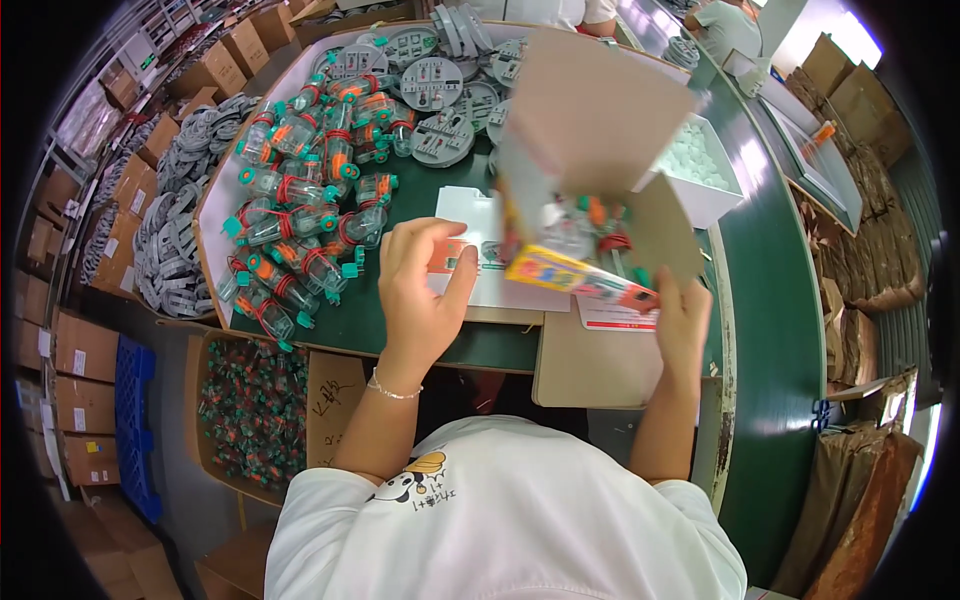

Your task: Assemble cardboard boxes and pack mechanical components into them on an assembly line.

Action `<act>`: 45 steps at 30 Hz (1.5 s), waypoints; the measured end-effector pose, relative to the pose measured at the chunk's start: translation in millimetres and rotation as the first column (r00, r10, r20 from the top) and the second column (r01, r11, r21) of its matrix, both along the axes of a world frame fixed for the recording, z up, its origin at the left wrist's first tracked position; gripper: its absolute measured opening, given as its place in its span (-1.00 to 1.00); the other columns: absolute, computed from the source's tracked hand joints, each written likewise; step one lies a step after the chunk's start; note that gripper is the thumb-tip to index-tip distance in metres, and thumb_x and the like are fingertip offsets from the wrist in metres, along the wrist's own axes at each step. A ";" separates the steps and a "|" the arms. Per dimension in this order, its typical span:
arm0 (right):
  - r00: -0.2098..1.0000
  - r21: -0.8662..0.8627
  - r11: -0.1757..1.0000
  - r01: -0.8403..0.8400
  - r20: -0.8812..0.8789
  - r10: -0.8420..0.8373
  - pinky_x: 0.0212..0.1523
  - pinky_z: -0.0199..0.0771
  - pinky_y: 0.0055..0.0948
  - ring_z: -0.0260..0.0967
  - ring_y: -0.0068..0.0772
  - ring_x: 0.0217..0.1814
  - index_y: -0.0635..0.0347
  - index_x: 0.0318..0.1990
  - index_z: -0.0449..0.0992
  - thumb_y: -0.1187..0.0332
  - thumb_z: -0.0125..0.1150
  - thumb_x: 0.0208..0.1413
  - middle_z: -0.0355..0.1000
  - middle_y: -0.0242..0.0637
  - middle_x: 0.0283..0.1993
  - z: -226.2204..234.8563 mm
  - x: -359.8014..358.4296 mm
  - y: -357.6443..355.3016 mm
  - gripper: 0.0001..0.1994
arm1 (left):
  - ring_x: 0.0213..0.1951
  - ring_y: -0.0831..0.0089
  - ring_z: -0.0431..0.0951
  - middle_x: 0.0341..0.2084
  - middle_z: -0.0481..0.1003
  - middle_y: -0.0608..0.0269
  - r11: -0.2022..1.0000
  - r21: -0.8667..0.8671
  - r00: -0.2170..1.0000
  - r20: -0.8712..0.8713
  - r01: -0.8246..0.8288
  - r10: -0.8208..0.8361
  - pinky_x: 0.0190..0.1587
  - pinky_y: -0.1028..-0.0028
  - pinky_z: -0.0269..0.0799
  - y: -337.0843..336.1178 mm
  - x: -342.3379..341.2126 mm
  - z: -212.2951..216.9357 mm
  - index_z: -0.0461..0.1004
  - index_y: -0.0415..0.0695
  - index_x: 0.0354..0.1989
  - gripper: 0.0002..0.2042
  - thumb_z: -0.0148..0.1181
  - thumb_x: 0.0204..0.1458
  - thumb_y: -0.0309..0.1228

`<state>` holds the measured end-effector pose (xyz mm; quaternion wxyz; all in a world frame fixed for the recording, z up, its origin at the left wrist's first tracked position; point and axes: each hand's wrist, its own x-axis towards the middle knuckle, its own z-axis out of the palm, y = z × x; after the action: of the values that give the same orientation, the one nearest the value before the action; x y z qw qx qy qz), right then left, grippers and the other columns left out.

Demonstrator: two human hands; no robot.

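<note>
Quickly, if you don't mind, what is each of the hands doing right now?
Left hand: curled, pressing on the white card, not gripping anything.
Right hand: holding the open cardboard box by its printed flap.

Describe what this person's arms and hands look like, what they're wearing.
Both forearms are bare; short white T-shirt sleeves end above the elbows. The left hand has a thin beaded bracelet at the wrist. The right hand shows no jewellery or glove. The white T-shirt carries a small cartoon print on the left shoulder.

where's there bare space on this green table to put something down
Bare green table shows between the pile of clear orange-and-teal pieces and the left hand. Crowded: the grey discs at the back, and the white cards under the cardboard box.
</note>
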<state>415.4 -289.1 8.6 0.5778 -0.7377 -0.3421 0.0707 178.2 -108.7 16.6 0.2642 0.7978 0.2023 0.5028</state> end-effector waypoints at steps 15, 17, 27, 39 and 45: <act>0.360 -0.267 0.255 0.929 0.504 -0.785 -0.18 0.49 0.02 0.51 0.18 -0.29 0.50 -0.15 0.53 0.08 -0.10 0.28 0.53 0.19 -0.27 -84.1 117.7 -256.1 -0.49 | 0.12 0.05 0.30 0.06 0.34 -0.03 0.941 -0.254 0.939 -0.314 -0.226 0.140 0.19 0.20 0.27 22.5 9.5 -44.7 0.27 -0.32 0.18 -0.23 0.55 -0.23 -0.32; 0.317 -0.347 0.136 0.928 0.544 -0.777 -0.11 0.45 0.07 0.48 0.25 -0.21 0.50 -0.13 0.52 0.05 -0.09 0.26 0.52 0.22 -0.24 -95.8 119.7 -261.8 -0.46 | 0.11 0.09 0.32 0.05 0.36 -0.01 0.939 -0.250 0.944 -0.288 -0.238 0.162 0.17 0.22 0.29 23.2 10.6 -44.7 0.27 -0.32 0.17 -0.25 0.54 -0.23 -0.37; 0.554 0.232 0.750 0.620 0.548 -0.627 -0.24 0.45 -0.43 0.43 -0.39 -0.13 0.27 -0.01 0.58 0.40 0.21 0.21 0.46 -0.20 -0.01 10.3 49.9 -89.9 -0.76 | -0.21 0.52 0.54 -0.18 0.50 0.21 0.687 -0.653 0.945 0.277 0.319 -0.175 -0.11 0.49 0.50 42.7 8.2 -18.6 0.31 -0.29 0.09 -0.52 0.34 -0.02 -0.61; 0.955 0.186 0.942 -0.280 0.153 0.254 -0.47 0.31 -0.55 0.32 -0.55 -0.35 0.27 -0.36 0.59 0.49 0.35 0.08 0.28 -0.37 -0.33 51.9 -41.5 51.7 -0.94 | -0.17 0.47 0.56 -0.13 0.54 0.17 0.624 -0.524 0.807 0.266 0.580 -0.527 -0.07 0.49 0.47 36.6 -40.7 28.6 0.36 -0.32 0.13 -0.55 0.34 0.08 -0.49; 0.722 0.301 0.897 -0.323 0.691 0.029 -0.33 0.32 -0.49 0.28 -0.45 -0.25 0.27 -0.47 0.52 0.44 0.37 0.08 0.27 -0.35 -0.27 90.4 -41.0 40.3 -0.83 | -0.04 0.12 0.55 -0.04 0.51 -0.07 0.785 -0.231 0.678 -0.403 0.575 -0.615 0.05 0.29 0.42 34.2 -55.0 80.2 0.30 -0.36 0.23 -0.38 0.34 0.08 -0.26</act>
<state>374.4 -248.8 99.0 0.5441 -0.5416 -0.6036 -0.2151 123.1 -74.5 96.8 0.3915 0.9028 0.0095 0.1777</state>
